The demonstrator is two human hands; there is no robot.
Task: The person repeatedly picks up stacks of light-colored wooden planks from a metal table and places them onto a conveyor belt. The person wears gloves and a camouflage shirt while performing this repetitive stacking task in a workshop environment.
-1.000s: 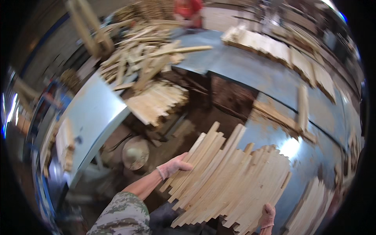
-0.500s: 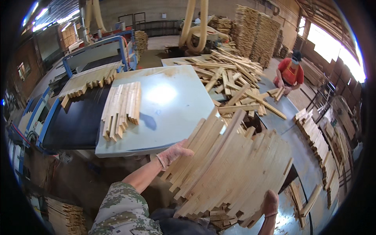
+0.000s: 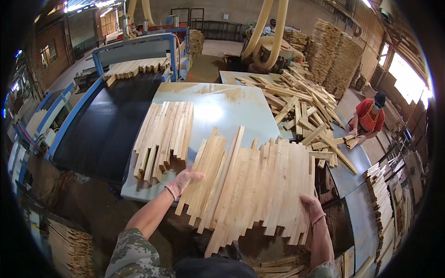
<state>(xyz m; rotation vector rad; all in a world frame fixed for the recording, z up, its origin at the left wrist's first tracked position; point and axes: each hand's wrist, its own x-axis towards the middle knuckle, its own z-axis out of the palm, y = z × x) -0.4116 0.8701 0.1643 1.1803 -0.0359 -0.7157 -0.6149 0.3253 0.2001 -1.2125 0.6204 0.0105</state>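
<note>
A broad row of wooden strips (image 3: 259,185) spans the space between my two gloved hands, the strips side by side with uneven ends. My left hand (image 3: 186,180) grips its left edge, thumb on top and fingers hidden beneath. My right hand (image 3: 312,207) presses in against the right edge, its fingers partly hidden. The row's far part overlaps the pale table (image 3: 222,109), while its near ends hang over the gap in front of me. To the left on that table lies a smaller bundle of wooden strips (image 3: 165,136), close to my left hand.
A black conveyor belt (image 3: 104,125) in a blue frame runs at left, with more strips (image 3: 136,68) at its far end. Loose strips (image 3: 301,106) lie heaped beyond the table. Across the right-hand bench, a person in red (image 3: 368,118) handles short pieces. Stacked strips (image 3: 69,250) stand lower left.
The held row of strips has swung left from the right-hand bench toward the pale table, both hands still on it. The strips on the conveyor have moved farther away, and my view has turned.
</note>
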